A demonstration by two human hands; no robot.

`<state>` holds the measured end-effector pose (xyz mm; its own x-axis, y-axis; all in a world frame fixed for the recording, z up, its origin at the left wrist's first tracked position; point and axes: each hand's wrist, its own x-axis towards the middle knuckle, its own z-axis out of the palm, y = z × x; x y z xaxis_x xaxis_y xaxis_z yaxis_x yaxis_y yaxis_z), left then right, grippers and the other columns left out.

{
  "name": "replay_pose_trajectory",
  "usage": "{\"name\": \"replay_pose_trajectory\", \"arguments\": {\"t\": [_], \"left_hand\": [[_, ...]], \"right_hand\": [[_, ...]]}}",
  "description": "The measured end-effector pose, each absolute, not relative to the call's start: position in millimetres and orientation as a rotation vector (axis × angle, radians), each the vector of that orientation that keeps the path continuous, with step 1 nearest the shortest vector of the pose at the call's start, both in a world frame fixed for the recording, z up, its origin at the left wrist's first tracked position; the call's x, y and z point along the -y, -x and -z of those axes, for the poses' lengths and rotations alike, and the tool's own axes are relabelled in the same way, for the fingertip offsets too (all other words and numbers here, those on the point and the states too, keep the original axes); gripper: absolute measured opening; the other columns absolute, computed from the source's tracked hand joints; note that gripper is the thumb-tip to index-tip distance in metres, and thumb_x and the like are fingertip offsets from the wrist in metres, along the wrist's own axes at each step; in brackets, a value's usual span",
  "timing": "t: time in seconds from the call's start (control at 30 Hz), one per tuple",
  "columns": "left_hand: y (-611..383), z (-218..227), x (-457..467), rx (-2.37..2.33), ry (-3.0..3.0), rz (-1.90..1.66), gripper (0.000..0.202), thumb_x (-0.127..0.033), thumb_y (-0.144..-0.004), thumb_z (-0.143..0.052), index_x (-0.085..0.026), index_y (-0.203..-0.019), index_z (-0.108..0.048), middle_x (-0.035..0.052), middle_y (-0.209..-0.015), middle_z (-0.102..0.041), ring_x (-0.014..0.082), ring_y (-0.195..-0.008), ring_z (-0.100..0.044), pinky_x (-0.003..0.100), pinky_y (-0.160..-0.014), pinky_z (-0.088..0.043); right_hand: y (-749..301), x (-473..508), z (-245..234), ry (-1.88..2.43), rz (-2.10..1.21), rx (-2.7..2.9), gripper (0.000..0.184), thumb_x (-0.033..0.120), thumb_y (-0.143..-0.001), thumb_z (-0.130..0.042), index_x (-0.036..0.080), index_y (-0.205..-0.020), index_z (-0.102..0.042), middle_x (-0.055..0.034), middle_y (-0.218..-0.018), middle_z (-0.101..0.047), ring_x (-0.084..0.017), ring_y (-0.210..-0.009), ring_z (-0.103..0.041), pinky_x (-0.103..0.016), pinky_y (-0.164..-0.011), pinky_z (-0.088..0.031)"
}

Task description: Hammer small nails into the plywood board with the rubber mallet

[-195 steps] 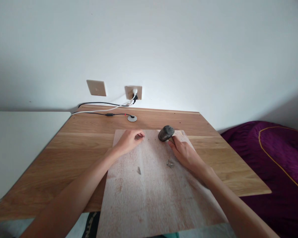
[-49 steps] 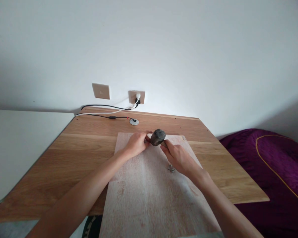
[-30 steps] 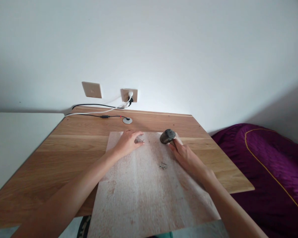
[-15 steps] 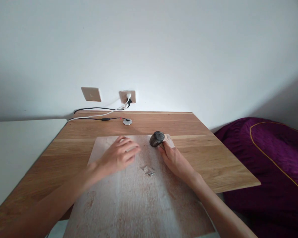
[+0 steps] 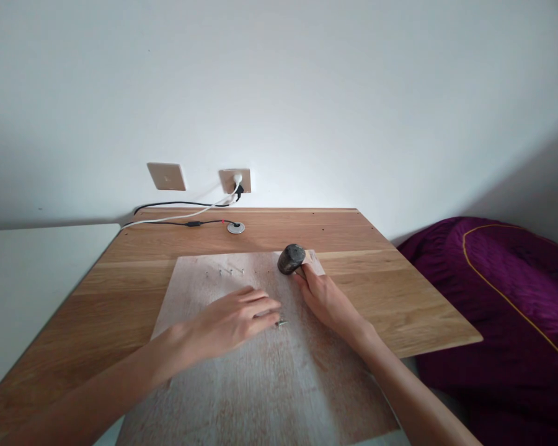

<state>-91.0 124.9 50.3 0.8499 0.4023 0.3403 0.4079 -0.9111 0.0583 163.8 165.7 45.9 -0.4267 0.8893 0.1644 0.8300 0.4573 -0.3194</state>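
Observation:
My right hand (image 5: 323,294) is wrapped round the handle of a mallet (image 5: 291,259) with a dark, rounded head, held over the far right part of a worn, pale board (image 5: 223,396). Over the middle of that board, my left hand (image 5: 239,314) reaches with its fingers stretched and slightly apart. Its thumb and fingertips are at a small pile of metal pins (image 5: 281,323) and partly cover it. Along the board's far edge, several small metal pins (image 5: 231,272) stand upright in a row, with small dark holes to their right.
The board lies on a wooden desk (image 5: 390,297) against a white wall. Cables (image 5: 181,218) run from a wall socket (image 5: 235,181) along the back, past a round grommet (image 5: 235,228). A white surface (image 5: 41,291) adjoins at left; purple fabric (image 5: 451,272) is at right.
My left hand has moved nearer and to the right, from the far part of the board to the pile of pins. The row of upright pins now shows. My right hand keeps the mallet.

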Motion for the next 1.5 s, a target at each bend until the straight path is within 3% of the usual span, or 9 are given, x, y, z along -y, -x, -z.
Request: {"name": "replay_pose_trajectory", "arguments": {"t": [0.13, 0.27, 0.47, 0.7, 0.87, 1.1, 1.23, 1.5], "left_hand": [[97, -49, -128, 0.675, 3.026, 0.552, 0.029, -0.004, -0.097, -0.056, -0.016, -0.121, -0.069, 0.0106, -0.123, -0.074, 0.0235, -0.113, -0.068, 0.037, -0.097, -0.058], [99, -46, -130, 0.632, 3.063, 0.523, 0.029, -0.004, -0.097, -0.059, -0.02, -0.119, -0.069, 0.0064, -0.114, -0.076, 0.0203, -0.109, -0.068, 0.031, -0.093, -0.057], [86, -49, -135, 0.887, 2.865, 0.415, 0.023, -0.011, -0.099, -0.059, -0.014, -0.12, -0.067, 0.01, -0.108, -0.073, 0.0257, -0.101, -0.068, 0.04, -0.092, -0.055], [74, -51, -139, 0.882, 2.878, 0.331, 0.019, 0.003, -0.09, -0.06, -0.014, -0.095, -0.066, 0.006, -0.088, -0.067, 0.0235, -0.086, -0.068, 0.035, -0.079, -0.055], [82, -53, -147, 1.076, 2.926, 0.359, 0.02, 0.002, -0.091, -0.058, -0.015, -0.093, -0.068, 0.005, -0.093, -0.066, 0.0178, -0.074, -0.067, 0.031, -0.069, -0.055], [100, -52, -186, 1.485, 2.922, 1.119, 0.026, -0.002, -0.089, -0.059, -0.019, -0.101, -0.074, 0.0028, -0.094, -0.073, 0.0158, -0.084, -0.071, 0.028, -0.079, -0.057], [101, -48, -198, 1.652, 2.961, 1.066, 0.034, 0.003, -0.084, -0.06, -0.018, -0.106, -0.074, 0.0024, -0.093, -0.079, 0.0169, -0.084, -0.074, 0.028, -0.08, -0.057], [100, -47, -204, 1.683, 3.037, 0.934, 0.025, -0.003, -0.089, -0.065, -0.019, -0.105, -0.075, 0.004, -0.097, -0.082, 0.0193, -0.09, -0.077, 0.03, -0.084, -0.056]], "right_hand": [[-163, -165, -47, 1.523, -0.35, 2.395, 0.027, 0.024, -0.109, -0.035, 0.017, -0.116, -0.06, -0.0095, -0.093, -0.07, -0.023, -0.074, -0.07, -0.033, -0.066, -0.048], [-163, -165, -49, 1.513, -0.352, 2.411, 0.03, 0.025, -0.109, -0.034, 0.017, -0.118, -0.062, -0.0115, -0.095, -0.071, -0.024, -0.074, -0.07, -0.034, -0.066, -0.05], [-162, -166, -46, 1.509, -0.285, 2.393, 0.033, 0.027, -0.109, -0.033, 0.019, -0.115, -0.064, -0.0159, -0.11, -0.072, -0.027, -0.079, -0.072, -0.038, -0.072, -0.054], [-162, -166, -46, 1.573, -0.339, 2.37, 0.03, 0.028, -0.11, -0.034, 0.018, -0.114, -0.062, -0.0103, -0.09, -0.071, -0.026, -0.074, -0.073, -0.035, -0.064, -0.049], [-163, -166, -45, 1.519, -0.341, 2.371, 0.029, 0.029, -0.11, -0.033, 0.021, -0.109, -0.062, -0.0065, -0.082, -0.068, -0.023, -0.07, -0.071, -0.033, -0.064, -0.048], [-164, -166, -47, 1.52, -0.414, 2.312, 0.024, 0.028, -0.11, -0.034, 0.018, -0.113, -0.056, -0.0101, -0.091, -0.071, -0.024, -0.079, -0.071, -0.033, -0.069, -0.048], [-164, -165, -47, 1.534, -0.455, 2.293, 0.021, 0.028, -0.11, -0.035, 0.02, -0.115, -0.054, -0.009, -0.089, -0.071, -0.025, -0.079, -0.072, -0.033, -0.068, -0.047], [-163, -166, -48, 1.564, -0.512, 2.267, 0.021, 0.028, -0.11, -0.036, 0.018, -0.116, -0.053, -0.0125, -0.095, -0.071, -0.028, -0.086, -0.072, -0.035, -0.072, -0.047]]}}
